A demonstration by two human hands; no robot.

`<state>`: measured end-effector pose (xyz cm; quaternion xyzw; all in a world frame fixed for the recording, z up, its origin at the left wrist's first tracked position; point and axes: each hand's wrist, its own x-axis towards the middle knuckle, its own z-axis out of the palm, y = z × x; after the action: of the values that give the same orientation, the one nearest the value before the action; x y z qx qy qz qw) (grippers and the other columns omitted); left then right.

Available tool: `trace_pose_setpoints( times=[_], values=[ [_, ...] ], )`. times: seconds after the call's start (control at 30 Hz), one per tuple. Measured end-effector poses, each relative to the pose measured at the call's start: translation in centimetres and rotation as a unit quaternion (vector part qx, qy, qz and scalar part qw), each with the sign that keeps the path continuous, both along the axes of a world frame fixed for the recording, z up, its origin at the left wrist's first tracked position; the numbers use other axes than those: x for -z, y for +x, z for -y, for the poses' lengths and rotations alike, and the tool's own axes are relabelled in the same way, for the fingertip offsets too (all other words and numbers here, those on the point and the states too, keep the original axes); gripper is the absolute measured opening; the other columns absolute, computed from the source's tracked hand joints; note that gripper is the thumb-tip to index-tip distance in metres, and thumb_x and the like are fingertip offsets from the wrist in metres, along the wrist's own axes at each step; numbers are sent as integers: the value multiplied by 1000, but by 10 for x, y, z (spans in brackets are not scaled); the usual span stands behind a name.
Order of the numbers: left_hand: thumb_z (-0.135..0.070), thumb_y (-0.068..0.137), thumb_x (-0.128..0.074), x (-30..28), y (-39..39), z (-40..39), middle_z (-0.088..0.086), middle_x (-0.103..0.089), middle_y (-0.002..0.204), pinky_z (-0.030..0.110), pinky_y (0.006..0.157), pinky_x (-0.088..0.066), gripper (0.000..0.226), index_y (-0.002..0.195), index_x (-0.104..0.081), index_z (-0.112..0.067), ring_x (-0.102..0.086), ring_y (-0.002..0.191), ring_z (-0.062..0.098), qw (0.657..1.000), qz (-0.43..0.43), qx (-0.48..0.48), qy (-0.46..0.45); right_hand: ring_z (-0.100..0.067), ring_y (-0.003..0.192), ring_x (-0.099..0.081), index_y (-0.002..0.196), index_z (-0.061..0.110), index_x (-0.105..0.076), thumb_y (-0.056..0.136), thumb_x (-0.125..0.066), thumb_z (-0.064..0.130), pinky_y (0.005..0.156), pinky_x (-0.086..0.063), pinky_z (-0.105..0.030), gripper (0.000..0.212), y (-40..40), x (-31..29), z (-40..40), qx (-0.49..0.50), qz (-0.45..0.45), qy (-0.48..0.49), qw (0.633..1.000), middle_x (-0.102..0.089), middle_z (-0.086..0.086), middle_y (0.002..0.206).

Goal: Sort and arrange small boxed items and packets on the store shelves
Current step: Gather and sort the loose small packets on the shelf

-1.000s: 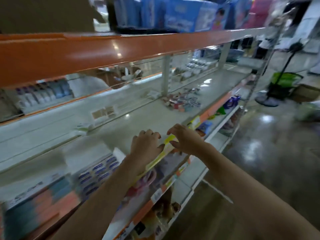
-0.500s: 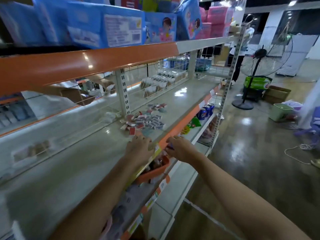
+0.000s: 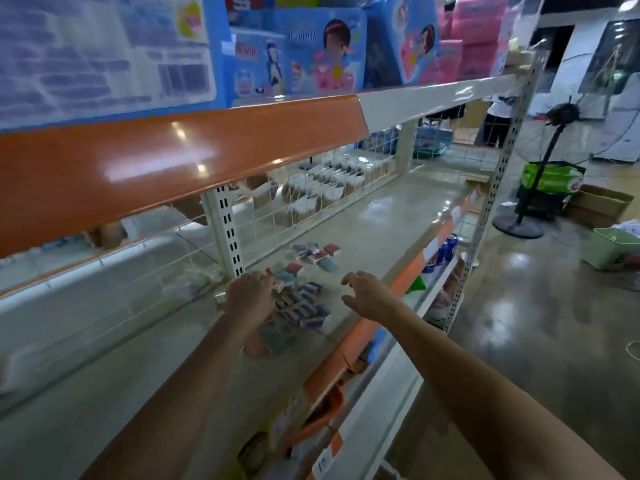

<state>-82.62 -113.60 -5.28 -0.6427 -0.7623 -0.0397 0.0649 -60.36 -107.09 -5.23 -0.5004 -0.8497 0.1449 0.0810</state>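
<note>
Both hands have moved from the shelf's front edge to the scattered small boxes (image 3: 304, 303) mid-shelf (image 3: 381, 216), left hand (image 3: 251, 294) resting on them, grip unclear, right hand (image 3: 363, 289) hovering beside, fingers spread, so sorting looks about to begin.

left arm: bare forearm stretched forward, left hand (image 3: 250, 295) palm down, fingers (image 3: 260, 278) pointing ahead, loosely bent | right arm: bare forearm extended forward, right hand (image 3: 366, 293) raised, palm down, fingers spread and curled like a claw, gripping nothing
</note>
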Motion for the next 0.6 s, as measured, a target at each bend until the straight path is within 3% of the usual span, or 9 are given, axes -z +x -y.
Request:
trace_pose_setpoints(
  times=[0.13, 0.23, 0.43, 0.6],
  values=[
    [-16, 90, -52, 10, -10, -22, 6, -58, 120, 36, 88, -45, 33, 123, -54, -15, -53, 110, 25, 1000, -6, -14, -20, -31, 117, -50, 130, 10, -47, 93, -52, 25, 94, -41, -35, 41, -10, 11, -37, 0, 4, -14, 1000, -47, -13, 129],
    [-27, 92, -53, 16, -16, -35, 5, -59, 117, 36, 84, -45, 28, 118, -55, -16, -52, 107, 24, 999, 10, -30, -18, -32, 111, -52, 128, 7, -49, 93, -52, 25, 89, -43, -35, 40, -18, 14, -66, 0, -7, -9, 1000, -47, -14, 125],
    [-39, 89, -59, 15, -17, -51, 0, -61, 117, 33, 84, -46, 35, 120, -57, -24, -53, 106, 20, 997, 33, -53, -41, -30, 117, -42, 133, 8, -42, 90, -50, 41, 94, -41, -38, 55, -37, 21, -116, -34, 14, -17, 999, -46, -12, 129],
    [-45, 86, -59, 19, -8, -48, -3, -61, 115, 30, 83, -40, 39, 120, -54, -26, -52, 104, 17, 995, 30, -94, -3, -29, 119, -44, 135, 9, -38, 87, -55, 27, 96, -41, -36, 54, -43, 29, -140, -66, -30, -10, 997, -47, -12, 128]
  ],
)
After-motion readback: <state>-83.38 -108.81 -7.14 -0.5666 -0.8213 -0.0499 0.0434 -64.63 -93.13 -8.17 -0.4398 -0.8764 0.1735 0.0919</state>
